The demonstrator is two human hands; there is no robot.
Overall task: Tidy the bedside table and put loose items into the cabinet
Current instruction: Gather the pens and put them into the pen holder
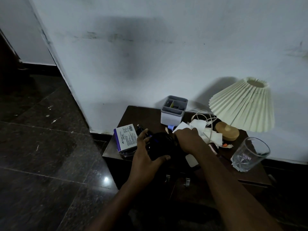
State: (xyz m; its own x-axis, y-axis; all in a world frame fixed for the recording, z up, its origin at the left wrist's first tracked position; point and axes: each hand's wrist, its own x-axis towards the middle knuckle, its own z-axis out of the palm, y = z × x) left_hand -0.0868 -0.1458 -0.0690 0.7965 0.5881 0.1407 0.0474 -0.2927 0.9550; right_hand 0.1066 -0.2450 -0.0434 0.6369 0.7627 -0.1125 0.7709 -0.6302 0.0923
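A dark wooden bedside table [130, 112] stands against the white wall, cluttered with loose items. My left hand [145, 154] curls around a black rounded object [162, 147] near the table's front, thumb under it and fingers over its far side. My right hand [188, 139] rests fingers-down on white tissues and paper [200, 126] just right of the black object. A white and purple pencil box [127, 136] lies at the left edge. Two metal cabinet handles [177, 180] show below the front edge.
A grey compartment organiser [173, 111] stands at the back. A pleated cream lamp [243, 104] on a wooden base sits at the right, with a white cable [202, 116] beside it. A clear drinking glass [250, 154] stands front right. Dark stone floor lies to the left.
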